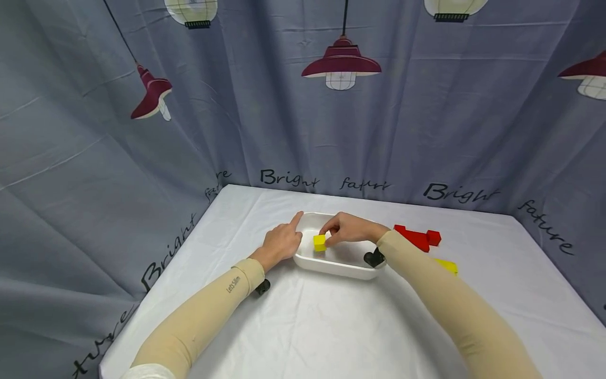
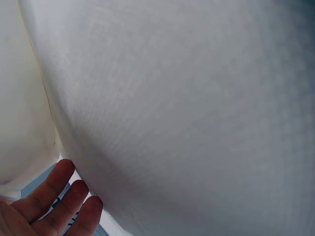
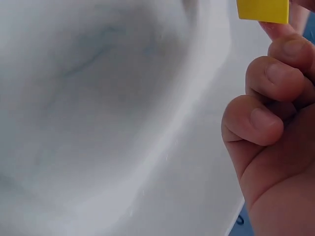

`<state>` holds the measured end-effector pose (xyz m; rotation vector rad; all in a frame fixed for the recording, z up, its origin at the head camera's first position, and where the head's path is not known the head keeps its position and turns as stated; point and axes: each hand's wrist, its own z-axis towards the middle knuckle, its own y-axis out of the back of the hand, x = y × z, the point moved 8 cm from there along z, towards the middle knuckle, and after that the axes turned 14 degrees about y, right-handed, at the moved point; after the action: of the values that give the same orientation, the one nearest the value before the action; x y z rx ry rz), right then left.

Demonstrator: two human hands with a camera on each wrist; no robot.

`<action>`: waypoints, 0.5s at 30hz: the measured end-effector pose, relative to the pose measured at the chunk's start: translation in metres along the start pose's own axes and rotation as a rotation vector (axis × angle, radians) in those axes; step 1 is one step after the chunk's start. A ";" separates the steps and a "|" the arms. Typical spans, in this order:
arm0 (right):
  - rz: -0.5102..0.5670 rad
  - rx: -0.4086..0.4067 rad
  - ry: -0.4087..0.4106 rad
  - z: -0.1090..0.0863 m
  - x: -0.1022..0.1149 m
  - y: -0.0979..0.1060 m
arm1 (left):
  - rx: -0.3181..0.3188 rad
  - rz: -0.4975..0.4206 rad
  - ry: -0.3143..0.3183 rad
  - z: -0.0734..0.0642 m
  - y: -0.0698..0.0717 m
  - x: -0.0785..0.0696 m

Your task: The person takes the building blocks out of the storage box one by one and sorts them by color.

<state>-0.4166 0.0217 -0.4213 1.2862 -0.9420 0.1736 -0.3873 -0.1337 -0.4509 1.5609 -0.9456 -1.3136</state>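
A small yellow cube (image 1: 319,243) is pinched in the fingertips of my right hand (image 1: 352,227), over the inside of a white tray (image 1: 341,269). In the right wrist view the cube (image 3: 263,10) shows at the top edge, and the other fingers of the right hand (image 3: 275,118) are curled in. Beside the tray's left end is my left hand (image 1: 281,242), its index finger stretched along the rim. The left wrist view shows three of its fingers (image 2: 47,194) extended next to the tray's pale outer wall (image 2: 24,98).
Right of the tray, partly behind the right forearm, lie red pieces (image 1: 416,239) and a yellow piece (image 1: 446,266). A white cloth covers the table (image 1: 284,326). Grey curtains (image 1: 284,121) with lamp prints hang behind and at both sides.
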 end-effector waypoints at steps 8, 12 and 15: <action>0.025 -0.079 -0.010 -0.032 0.002 0.020 | -0.013 -0.008 -0.006 -0.002 0.002 0.000; 0.012 -0.105 -0.037 -0.050 0.002 0.029 | -0.018 -0.019 -0.016 -0.003 0.003 0.000; 0.009 -0.121 -0.053 -0.063 0.002 0.034 | -0.018 -0.027 -0.020 -0.004 0.004 -0.001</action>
<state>-0.4040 0.0869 -0.3936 1.1800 -0.9891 0.0883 -0.3834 -0.1335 -0.4468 1.5540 -0.9254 -1.3557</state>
